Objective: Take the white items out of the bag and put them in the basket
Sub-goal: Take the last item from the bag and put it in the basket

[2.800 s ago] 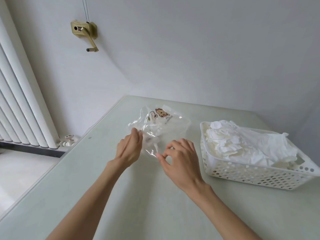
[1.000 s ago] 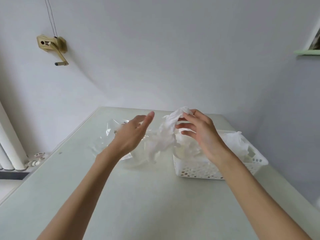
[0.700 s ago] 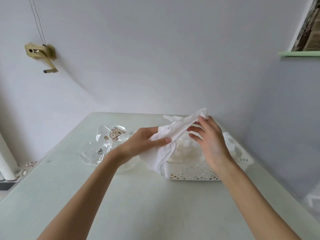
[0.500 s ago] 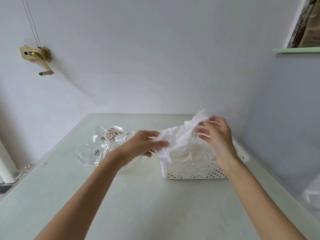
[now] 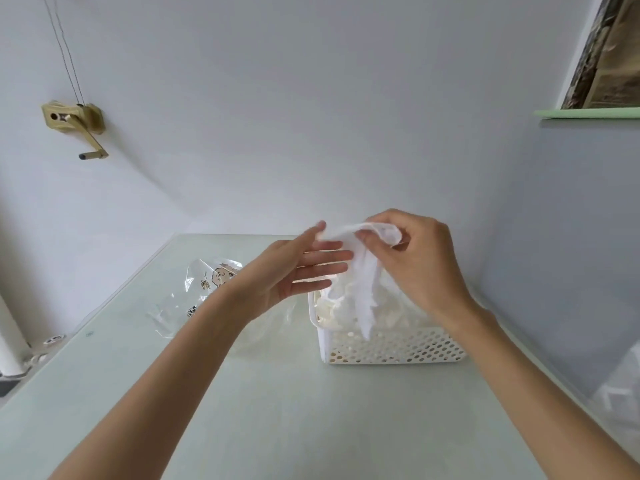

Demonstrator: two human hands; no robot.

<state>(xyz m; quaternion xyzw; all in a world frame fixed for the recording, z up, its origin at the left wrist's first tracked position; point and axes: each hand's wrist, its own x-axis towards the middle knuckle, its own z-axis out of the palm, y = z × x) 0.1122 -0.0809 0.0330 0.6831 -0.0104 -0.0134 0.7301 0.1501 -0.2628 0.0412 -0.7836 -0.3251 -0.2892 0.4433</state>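
My right hand (image 5: 420, 261) pinches the top of a thin white item (image 5: 362, 292) and holds it up so that it hangs down over the white perforated basket (image 5: 391, 348). My left hand (image 5: 294, 271) is beside it with straight fingers, the fingertips touching the item's upper edge. The basket holds a heap of other white items (image 5: 332, 310). The clear plastic bag (image 5: 207, 292) with cartoon prints lies crumpled on the table to the left, partly behind my left forearm.
The pale green table (image 5: 277, 410) meets the wall at its far edge. A white radiator (image 5: 8, 327) stands at the left. A brass crank fitting (image 5: 74, 123) is mounted on the wall. A green shelf (image 5: 588, 113) juts out at upper right.
The white item came out of the bag and travelled right to above the basket. My left hand let go of it and straightened; my right hand lifted its end higher.
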